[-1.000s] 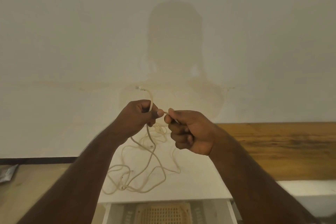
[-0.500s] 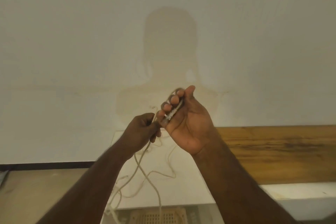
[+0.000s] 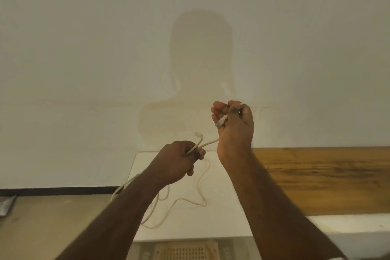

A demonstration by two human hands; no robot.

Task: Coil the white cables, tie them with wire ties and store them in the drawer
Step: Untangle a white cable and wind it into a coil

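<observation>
- Standing here watching: the right hand (image 3: 233, 121) is up around the middle of the frame, fingers curled tight around a white cable (image 3: 207, 144), with a plug end (image 3: 220, 121) poking out of the fist.
- The left hand (image 3: 179, 159) is lower and a bit left of it, pinching the same cable, and another plug tip (image 3: 51, 134) sticks up just above its knuckles. So both hands are clamped on the cable, with a short span running between them.
- The rest of the cable hangs down and sprawls in loose squiggles over the white desk (image 3: 221, 207) at lower centre, partly hidden behind the left forearm.
- At the bottom edge there's an open drawer (image 3: 185, 250) with some kind of perforated tray in it, which I'd guess is where the bundle ends up.
- I reckon this is the very start of the coiling, no loops built yet.
- To do it well, I'd keep the right hand as the anchor, let the left feed slack up in even loops, and give the cable a small twist each turn so it lies flat.
- Watch the tangle on the desk; pulling fast could knot it.
- I can't spot any wire ties from here.
</observation>
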